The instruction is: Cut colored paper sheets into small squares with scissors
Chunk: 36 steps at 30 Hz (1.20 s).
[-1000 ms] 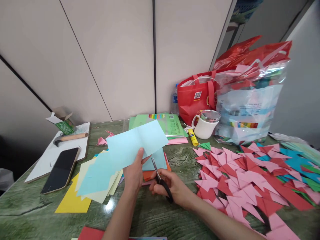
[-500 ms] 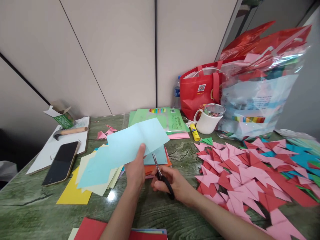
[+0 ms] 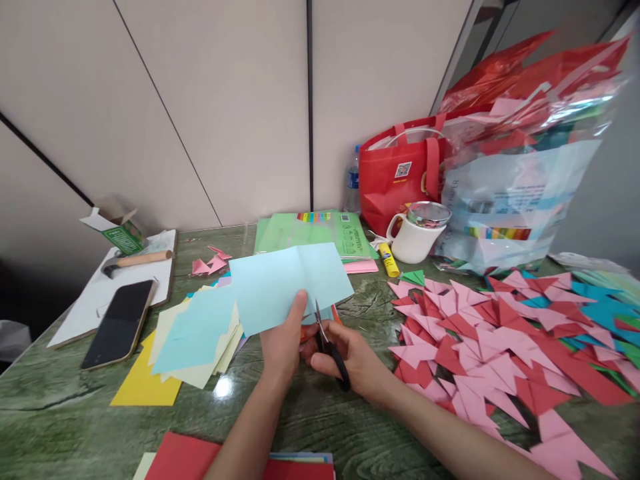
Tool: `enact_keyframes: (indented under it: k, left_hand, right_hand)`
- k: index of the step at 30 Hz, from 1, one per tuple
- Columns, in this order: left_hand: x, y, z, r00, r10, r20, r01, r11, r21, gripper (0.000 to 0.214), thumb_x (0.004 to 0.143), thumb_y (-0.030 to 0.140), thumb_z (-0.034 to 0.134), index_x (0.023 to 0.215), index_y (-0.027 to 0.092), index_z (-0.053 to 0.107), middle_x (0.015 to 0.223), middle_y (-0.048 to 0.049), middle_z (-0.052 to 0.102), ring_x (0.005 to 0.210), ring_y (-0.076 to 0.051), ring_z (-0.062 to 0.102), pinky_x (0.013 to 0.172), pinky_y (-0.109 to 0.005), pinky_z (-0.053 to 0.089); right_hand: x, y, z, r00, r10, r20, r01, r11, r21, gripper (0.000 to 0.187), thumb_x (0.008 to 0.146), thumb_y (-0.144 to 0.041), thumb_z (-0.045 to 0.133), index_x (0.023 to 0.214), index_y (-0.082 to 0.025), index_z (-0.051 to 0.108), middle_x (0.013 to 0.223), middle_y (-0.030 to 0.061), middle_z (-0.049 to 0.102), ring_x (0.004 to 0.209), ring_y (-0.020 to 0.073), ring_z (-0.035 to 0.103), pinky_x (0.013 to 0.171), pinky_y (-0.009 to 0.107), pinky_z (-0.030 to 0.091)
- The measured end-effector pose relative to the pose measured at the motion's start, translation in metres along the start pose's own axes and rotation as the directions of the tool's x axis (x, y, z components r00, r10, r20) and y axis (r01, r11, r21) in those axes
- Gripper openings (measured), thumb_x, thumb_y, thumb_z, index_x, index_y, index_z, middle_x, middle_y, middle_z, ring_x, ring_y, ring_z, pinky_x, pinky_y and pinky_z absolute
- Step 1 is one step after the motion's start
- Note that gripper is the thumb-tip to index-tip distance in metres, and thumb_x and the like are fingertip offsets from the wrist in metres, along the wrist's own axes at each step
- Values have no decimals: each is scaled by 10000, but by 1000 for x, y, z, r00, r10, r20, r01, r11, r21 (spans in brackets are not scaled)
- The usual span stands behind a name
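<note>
A light blue sheet of paper with a crease down its middle is held up by my left hand, thumb on top and fingers hidden beneath. My right hand grips black-handled scissors, whose blades point up and meet the sheet's lower edge close to the crease. Below the sheet, partly covered, lies an orange and blue paper stack. Left of my left hand, cream and light blue papers are fanned over a yellow sheet.
Folded pink and red paper pieces cover the right side. A white mug, glue stick, red bag and clear plastic bag stand behind. A phone and hammer lie left; red paper lies in front.
The blue sheet and my left hand have shifted right, toward the scissors. The scissor blades, earlier just below the sheet, now overlap its lower edge.
</note>
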<state>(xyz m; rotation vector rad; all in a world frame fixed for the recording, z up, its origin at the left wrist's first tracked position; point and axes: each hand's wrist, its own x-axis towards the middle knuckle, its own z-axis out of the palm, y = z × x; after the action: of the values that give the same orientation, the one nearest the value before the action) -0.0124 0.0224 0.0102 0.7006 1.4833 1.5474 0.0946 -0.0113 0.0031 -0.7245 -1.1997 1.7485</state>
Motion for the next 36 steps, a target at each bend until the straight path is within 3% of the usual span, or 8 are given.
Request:
enact_keyframes:
  k: [8, 12, 26, 32, 36]
  left_hand:
    - [-4, 4, 0, 993, -58, 105, 52, 997, 56, 478, 584, 453, 655, 917, 113, 606, 805, -108, 657, 583, -194, 630, 405, -248, 475]
    - [-6, 6, 1, 991, -74, 111, 68, 996, 60, 453, 597, 451, 645, 895, 112, 603, 734, -101, 656, 540, -202, 628, 346, -238, 444]
    - [-11, 12, 0, 987, -103, 125, 91, 991, 102, 413, 611, 448, 633, 879, 136, 602, 767, -91, 666, 617, -226, 644, 382, -260, 476]
    - [-10, 12, 1, 981, -133, 141, 117, 986, 118, 420, 619, 464, 618, 864, 123, 597, 721, -103, 661, 592, -240, 640, 306, -247, 420]
    - [-11, 13, 1, 983, -131, 132, 118, 988, 102, 411, 621, 436, 629, 887, 125, 590, 759, -100, 663, 600, -225, 642, 360, -254, 460]
  right_hand:
    - [1, 1, 0, 1000, 0, -1, 0, 1000, -2, 351, 621, -315, 717, 877, -154, 538, 767, 6, 550, 687, 122, 510, 649, 257, 382]
    - [0, 1, -1, 1000, 1, 1, -1, 1000, 7, 358, 613, -296, 724, 878, -153, 532, 782, 8, 549, 691, 120, 507, 642, 249, 380]
    - [0, 4, -2, 1000, 3, 5, -3, 1000, -3, 346, 623, -276, 721, 889, -155, 536, 775, 5, 547, 680, 114, 499, 605, 231, 370]
    - [0, 5, -3, 1000, 20, -2, -20, 1000, -3, 433, 536, -280, 773, 880, -160, 539, 774, 2, 556, 690, 124, 506, 629, 243, 384]
    - [0, 6, -3, 1000, 22, -9, -22, 1000, -9, 440, 525, -291, 777, 871, -155, 541, 764, 1, 558, 691, 123, 507, 636, 244, 388]
